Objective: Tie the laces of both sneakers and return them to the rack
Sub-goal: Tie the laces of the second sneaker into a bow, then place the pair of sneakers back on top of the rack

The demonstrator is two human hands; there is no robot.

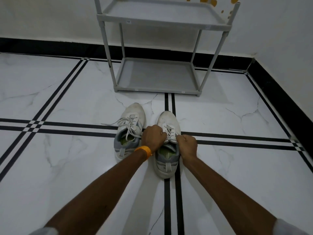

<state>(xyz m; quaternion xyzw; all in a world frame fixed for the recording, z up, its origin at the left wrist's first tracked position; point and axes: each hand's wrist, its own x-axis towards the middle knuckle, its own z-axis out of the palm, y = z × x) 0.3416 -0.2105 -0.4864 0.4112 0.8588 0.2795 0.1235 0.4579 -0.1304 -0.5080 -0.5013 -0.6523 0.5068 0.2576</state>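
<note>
Two white sneakers with grey heels stand side by side on the floor, toes toward the rack. The left sneaker (131,119) has loose laces (118,122) trailing off to its left. Over the tongue of the right sneaker (168,119), my left hand (153,137) and my right hand (187,145) are both closed, each pinching a part of its white lace (170,133). The lace runs taut between my fists. An orange band circles my left wrist. The grey two-tier rack (157,89) stands beyond the shoes, with both shelves bare.
The floor is white marble tile with black double stripes (67,126). A black skirting (50,46) runs along the white walls, which meet in a corner at the right. Yellow marks show on the wall behind the rack's top right.
</note>
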